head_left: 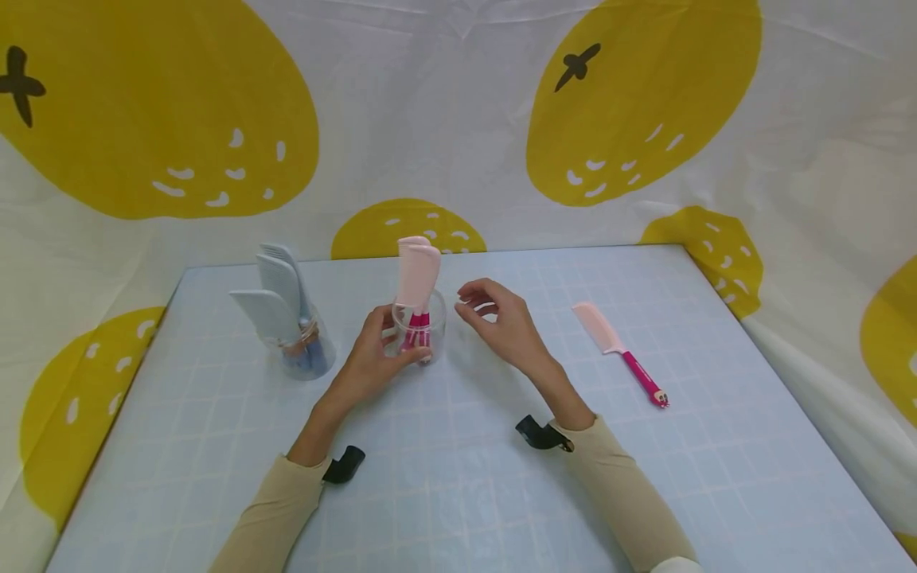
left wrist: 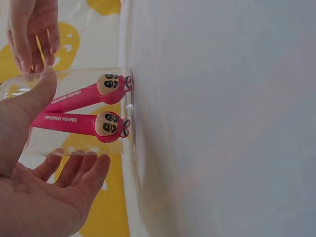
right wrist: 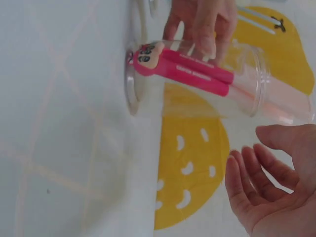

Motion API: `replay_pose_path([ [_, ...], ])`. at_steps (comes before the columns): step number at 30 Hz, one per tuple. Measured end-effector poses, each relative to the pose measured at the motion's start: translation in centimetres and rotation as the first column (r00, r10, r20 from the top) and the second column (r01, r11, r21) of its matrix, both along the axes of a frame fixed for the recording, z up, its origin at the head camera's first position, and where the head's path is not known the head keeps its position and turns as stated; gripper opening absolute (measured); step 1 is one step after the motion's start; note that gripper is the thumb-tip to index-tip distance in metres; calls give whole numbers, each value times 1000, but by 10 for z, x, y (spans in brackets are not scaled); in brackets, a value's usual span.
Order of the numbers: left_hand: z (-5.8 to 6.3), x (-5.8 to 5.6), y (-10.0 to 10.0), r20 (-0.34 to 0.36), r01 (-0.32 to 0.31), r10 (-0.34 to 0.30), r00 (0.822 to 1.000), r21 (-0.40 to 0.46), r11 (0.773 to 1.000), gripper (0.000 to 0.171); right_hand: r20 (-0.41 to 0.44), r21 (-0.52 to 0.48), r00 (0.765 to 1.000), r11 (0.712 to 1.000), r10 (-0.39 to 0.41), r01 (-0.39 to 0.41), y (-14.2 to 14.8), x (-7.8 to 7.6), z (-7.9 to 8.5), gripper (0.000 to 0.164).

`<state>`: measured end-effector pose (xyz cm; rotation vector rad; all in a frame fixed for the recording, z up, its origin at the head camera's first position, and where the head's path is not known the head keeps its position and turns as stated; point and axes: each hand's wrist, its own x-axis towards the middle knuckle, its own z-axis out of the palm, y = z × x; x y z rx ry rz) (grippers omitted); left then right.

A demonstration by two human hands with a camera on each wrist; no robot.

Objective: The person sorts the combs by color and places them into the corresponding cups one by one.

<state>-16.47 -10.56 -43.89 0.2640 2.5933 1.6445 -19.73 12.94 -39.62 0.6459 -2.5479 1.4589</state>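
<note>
Two pink combs (head_left: 419, 274) with magenta handles stand in a clear jar (head_left: 438, 328), heads up and character-shaped handle ends at the bottom. My left hand (head_left: 371, 350) holds this jar around its side, thumb across the front and fingers on the far side. Just right of the jar, my right hand (head_left: 505, 325) hovers with loosely bent fingers, holding nothing. The right wrist view shows a gap between that hand (right wrist: 276, 187) and the jar. Farther right, another pink comb (head_left: 636, 370) lies on the table, its magenta handle toward the near right.
Left of my left hand, a second clear jar (head_left: 315, 363) holds several light blue combs (head_left: 278, 306) with blue handles. The table (head_left: 444, 493) has a pale blue grid cover. Behind it hangs a white cloth (head_left: 430, 103) with yellow shapes.
</note>
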Motion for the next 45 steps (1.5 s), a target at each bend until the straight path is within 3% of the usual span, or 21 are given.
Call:
replay_pose_path([
  [20, 0, -1, 0, 8, 10, -11, 1000, 24, 1000, 87, -23, 96, 994, 989, -107, 109, 87, 4, -21, 27],
  [27, 2, 0, 0, 8, 17, -17, 1000, 42, 999, 86, 25, 160, 982, 970, -187, 181, 118, 6, -25, 29],
  [34, 2, 0, 0, 10, 9, -10, 1000, 38, 999, 87, 19, 208, 967, 947, -252, 243, 142, 12, -28, 29],
  [45, 0, -1, 0, 10, 9, -9, 1000, 24, 1000, 87, 87, 291, 931, 903, -355, 317, 177, 24, -29, 35],
])
